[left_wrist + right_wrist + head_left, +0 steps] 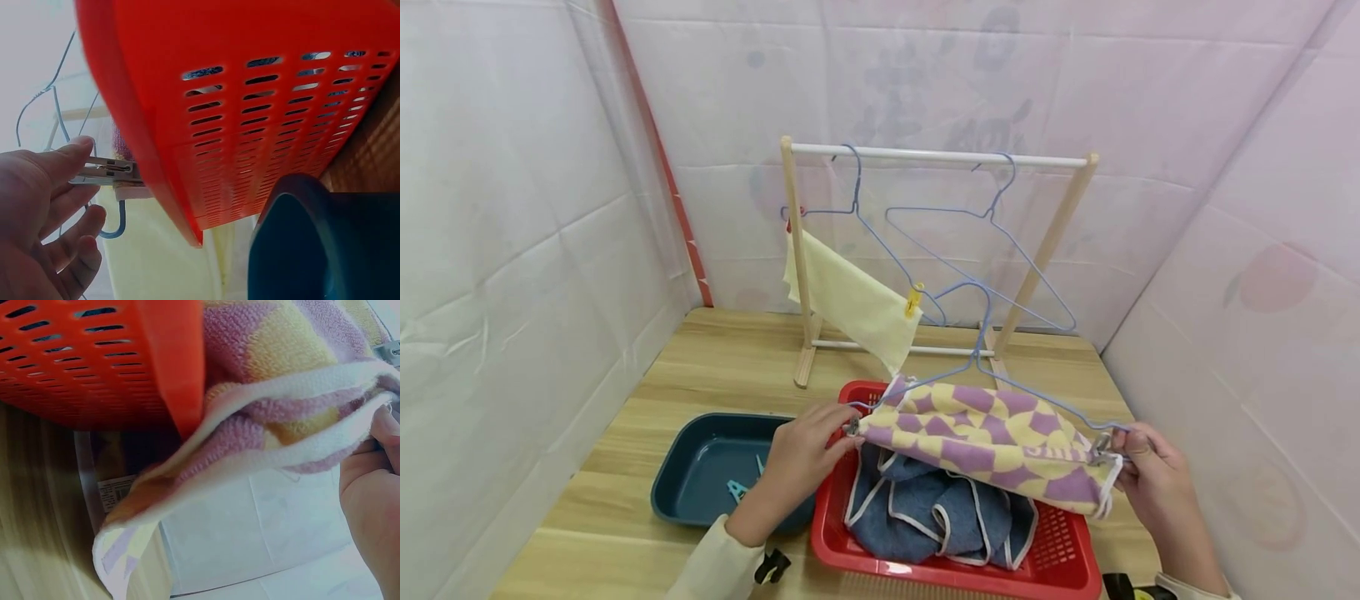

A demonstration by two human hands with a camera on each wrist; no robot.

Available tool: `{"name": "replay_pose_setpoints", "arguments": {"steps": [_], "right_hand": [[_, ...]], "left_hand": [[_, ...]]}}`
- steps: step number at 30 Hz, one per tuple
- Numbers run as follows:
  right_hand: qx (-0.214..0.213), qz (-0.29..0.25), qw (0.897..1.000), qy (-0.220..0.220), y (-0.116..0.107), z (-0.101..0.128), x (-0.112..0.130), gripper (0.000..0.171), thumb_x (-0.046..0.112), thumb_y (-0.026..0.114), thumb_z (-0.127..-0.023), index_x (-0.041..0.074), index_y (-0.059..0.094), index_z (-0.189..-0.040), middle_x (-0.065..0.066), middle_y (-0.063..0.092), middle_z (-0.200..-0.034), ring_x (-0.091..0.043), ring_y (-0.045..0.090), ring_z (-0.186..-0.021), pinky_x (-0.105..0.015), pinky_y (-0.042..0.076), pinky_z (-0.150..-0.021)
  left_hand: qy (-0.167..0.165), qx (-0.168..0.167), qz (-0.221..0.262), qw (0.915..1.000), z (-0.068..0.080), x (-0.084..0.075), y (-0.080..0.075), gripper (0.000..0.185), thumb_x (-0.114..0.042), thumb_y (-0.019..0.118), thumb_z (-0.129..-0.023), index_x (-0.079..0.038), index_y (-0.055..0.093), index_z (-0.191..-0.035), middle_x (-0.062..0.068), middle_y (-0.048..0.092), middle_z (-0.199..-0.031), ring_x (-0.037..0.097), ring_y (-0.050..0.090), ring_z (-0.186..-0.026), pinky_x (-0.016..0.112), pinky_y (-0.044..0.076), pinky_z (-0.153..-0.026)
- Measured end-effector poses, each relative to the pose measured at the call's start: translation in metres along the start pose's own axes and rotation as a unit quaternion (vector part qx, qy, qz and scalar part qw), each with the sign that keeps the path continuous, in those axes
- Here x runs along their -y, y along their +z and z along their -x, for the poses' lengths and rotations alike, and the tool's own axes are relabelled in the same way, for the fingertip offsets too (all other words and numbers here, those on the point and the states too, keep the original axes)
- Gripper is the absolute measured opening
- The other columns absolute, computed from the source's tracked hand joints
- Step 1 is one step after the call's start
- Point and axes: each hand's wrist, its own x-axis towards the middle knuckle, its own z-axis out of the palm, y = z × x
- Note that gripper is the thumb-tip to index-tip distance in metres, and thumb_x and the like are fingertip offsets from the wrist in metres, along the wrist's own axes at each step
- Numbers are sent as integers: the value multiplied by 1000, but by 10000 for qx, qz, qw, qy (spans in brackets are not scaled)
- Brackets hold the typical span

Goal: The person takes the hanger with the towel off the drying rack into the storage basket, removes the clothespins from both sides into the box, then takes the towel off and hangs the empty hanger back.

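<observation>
Your left hand pinches the left metal clip between thumb and fingers, at one upper corner of the purple-and-yellow patterned towel. Your right hand grips at the opposite corner, thumb and fingers closed on the right metal clip by the end of a blue wire hanger. The towel is stretched along that hanger's lower side, above the red plastic basket, and its white-edged right end hangs past the basket's rim. A printed label shows on it in the right wrist view.

Beneath the towel, a blue cloth with white trim lies bunched in the basket. Just left of the basket on the wooden surface sits a dark teal tray, with light blue clothespins inside, partly hidden by your left arm.

Behind stands a drying rack with two more blue hangers on its rail. The left one carries a pale yellow cloth, held at its right corner by a yellow clothespin; the right one is bare.
</observation>
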Motion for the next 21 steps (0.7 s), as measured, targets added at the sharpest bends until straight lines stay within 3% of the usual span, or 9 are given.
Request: {"name": "replay_pose_setpoints", "arguments": {"steps": [6, 12, 21], "right_hand": [[-43, 92, 9999, -56, 0, 2, -4, 39, 2, 23, -108, -4, 60, -98, -6, 35, -70, -22, 20, -59, -32, 16, -51], [-84, 402, 9991, -42, 2, 4, -4, 37, 4, 26, -108, -2, 60, -97, -8, 22, -69, -21, 17, -55, -32, 14, -49], [-22, 495, 9988, 42, 2, 5, -6, 38, 2, 24, -108, -1, 61, -98, -8, 23, -70, -21, 14, -54, -32, 13, -49]], "left_hand": [[-83, -5, 4, 10000, 2, 0, 1, 34, -33, 84, -81, -23, 75, -112, -5, 75, -110, 10, 70, -100, 30, 60, -77], [-3, -378, 65, 9993, 2, 1, 1, 27, -30, 85, -80, -23, 80, -106, -8, 77, -101, 8, 70, -92, 23, 57, -69], [-659, -286, 768, 9945, 2, -2, 1, 18, -22, 87, -79, -16, 80, -95, -6, 74, -93, 12, 66, -83, 22, 56, -69]]}}
